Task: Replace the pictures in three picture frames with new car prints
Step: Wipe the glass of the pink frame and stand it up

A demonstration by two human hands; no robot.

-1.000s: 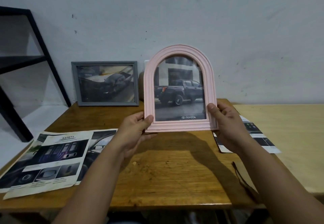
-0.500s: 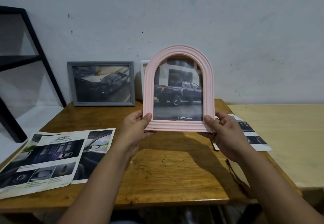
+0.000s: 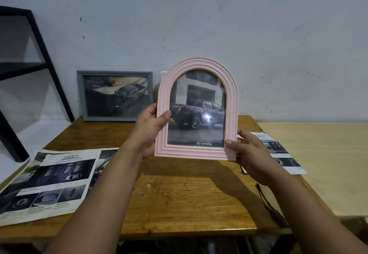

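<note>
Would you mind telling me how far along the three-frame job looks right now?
Done: the grey frame stands against the wall with a truck print inside. In hand: the pink frame also shows a truck print; the left hand and right hand grip its sides above the table. Left: a white frame peeks out behind it, contents hidden. Loose prints lie at left.

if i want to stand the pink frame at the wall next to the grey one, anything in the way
Mostly no. The pink arched frame is held above the brown table by the left hand and right hand. Right of the grey frame, a white frame's corner and something brownish already stand, largely hidden.
</note>
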